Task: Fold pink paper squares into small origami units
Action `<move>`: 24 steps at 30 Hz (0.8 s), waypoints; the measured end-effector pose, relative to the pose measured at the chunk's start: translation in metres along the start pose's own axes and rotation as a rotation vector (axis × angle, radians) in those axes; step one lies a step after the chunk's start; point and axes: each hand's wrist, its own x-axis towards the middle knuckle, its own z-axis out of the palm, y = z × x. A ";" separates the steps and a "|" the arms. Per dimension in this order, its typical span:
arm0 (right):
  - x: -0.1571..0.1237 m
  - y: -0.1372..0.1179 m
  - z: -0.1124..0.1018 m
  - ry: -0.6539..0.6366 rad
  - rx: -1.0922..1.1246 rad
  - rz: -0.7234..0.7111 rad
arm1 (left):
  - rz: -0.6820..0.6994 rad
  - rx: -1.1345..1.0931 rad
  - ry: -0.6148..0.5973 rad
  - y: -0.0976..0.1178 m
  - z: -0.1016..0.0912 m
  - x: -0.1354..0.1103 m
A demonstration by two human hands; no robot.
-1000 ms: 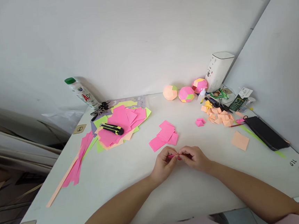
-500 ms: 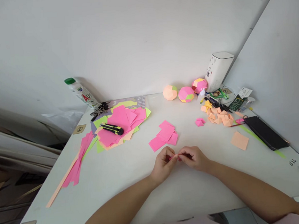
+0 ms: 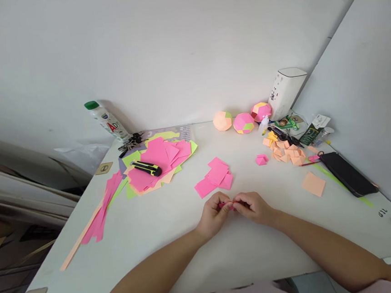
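Between the fingertips of both hands is a small piece of pink paper [image 3: 225, 204], mostly covered by the fingers. My left hand [image 3: 213, 214] is closed on its left side, thumb on top. Pinching the other side is my right hand [image 3: 254, 207]. Just beyond the hands lie several pink paper squares [image 3: 215, 174], overlapping on the table. A folded pink paper unit [image 3: 261, 159] sits by itself to the right. Farther right is a heap of folded peach paper units [image 3: 286, 151], and nearer me a flat peach paper square [image 3: 313, 184].
A utility knife [image 3: 147, 168] rests on piled coloured paper [image 3: 158, 156] at the left. Paper strips [image 3: 100, 214] run along the left edge. Three paper balls [image 3: 243, 123] stand by the wall, near a white box-like object [image 3: 286, 93]. A bottle [image 3: 107, 122] and black pouch [image 3: 348, 173] flank the table.
The fingers have shifted slightly, and a bit more of the pink paper shows between them. The things on the table stay where they were.
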 end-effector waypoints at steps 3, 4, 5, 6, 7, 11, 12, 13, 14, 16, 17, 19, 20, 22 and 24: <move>0.001 -0.001 0.000 0.028 0.005 -0.015 | -0.021 -0.052 0.008 0.000 0.001 0.000; 0.001 -0.001 0.000 0.039 0.015 -0.016 | -0.025 -0.065 0.010 0.001 0.001 0.000; 0.002 -0.002 0.000 0.049 0.027 -0.011 | -0.026 -0.075 0.013 0.001 0.001 0.001; 0.002 -0.003 0.000 0.056 0.040 -0.001 | -0.024 -0.083 0.017 0.002 0.001 0.001; 0.002 -0.003 0.000 0.062 0.054 0.014 | -0.019 -0.091 0.021 0.003 0.002 0.001; 0.002 -0.005 -0.002 0.077 0.109 0.068 | 0.001 -0.113 0.032 0.005 0.002 0.001; 0.002 -0.005 -0.002 0.074 0.119 0.077 | 0.003 -0.114 0.036 0.005 0.002 0.001; 0.002 -0.005 -0.002 0.069 0.125 0.084 | 0.004 -0.114 0.041 0.005 0.002 0.001; 0.002 -0.005 -0.002 0.063 0.129 0.092 | 0.005 -0.113 0.047 0.004 0.002 0.001; 0.002 -0.004 -0.002 0.057 0.136 0.106 | 0.008 -0.117 0.056 0.003 0.002 0.001; 0.002 -0.004 -0.002 0.056 0.140 0.110 | 0.009 -0.125 0.057 0.002 0.002 0.001; 0.001 -0.004 -0.003 0.056 0.148 0.114 | 0.009 -0.147 0.052 0.002 0.002 0.001; 0.001 -0.004 -0.003 0.057 0.150 0.115 | 0.011 -0.159 0.048 0.003 0.002 0.001; 0.001 -0.005 -0.003 0.058 0.147 0.114 | 0.019 -0.183 0.039 0.005 0.002 0.001; 0.001 -0.005 -0.002 0.064 0.135 0.103 | 0.034 -0.204 0.028 0.007 0.002 0.001</move>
